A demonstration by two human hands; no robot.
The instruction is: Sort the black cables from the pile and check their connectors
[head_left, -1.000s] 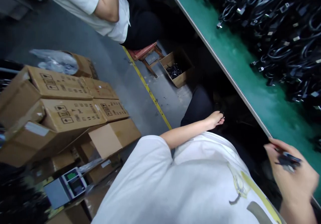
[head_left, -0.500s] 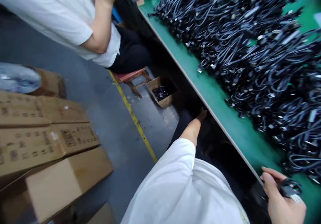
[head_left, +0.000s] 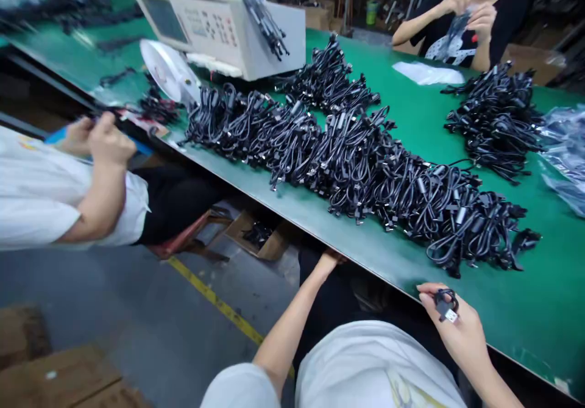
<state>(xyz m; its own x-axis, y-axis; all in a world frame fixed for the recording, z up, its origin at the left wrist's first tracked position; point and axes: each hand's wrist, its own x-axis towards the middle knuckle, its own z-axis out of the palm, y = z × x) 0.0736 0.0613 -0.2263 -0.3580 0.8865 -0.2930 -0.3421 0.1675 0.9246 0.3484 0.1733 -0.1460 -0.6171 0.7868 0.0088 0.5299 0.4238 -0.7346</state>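
My right hand (head_left: pixel 464 332) is at the near edge of the green table (head_left: pixel 539 310), its fingers closed around a small coiled black USB cable (head_left: pixel 445 304). The cable's metal plug points outward from the palm. Farther left, my left hand (head_left: pixel 329 258) is low against the table's edge, over my dark-trousered leg. Its fingers are mostly hidden under the tabletop, so their pose is unclear. A long heap of bundled black cables (head_left: pixel 356 164) stretches along the table beyond both hands.
A beige instrument (head_left: pixel 219 27) stands at the back left beside a white reel (head_left: pixel 167 72). More cables (head_left: pixel 498 121) and plastic bags (head_left: pixel 567 152) lie right. One co-worker (head_left: pixel 105 207) sits left, another (head_left: pixel 466 30) across. Below is a carton (head_left: pixel 269 243).
My view has swung up and right, bringing the instrument and the far co-worker into sight. My right hand still holds the cable; my left hand stays low by the table edge.
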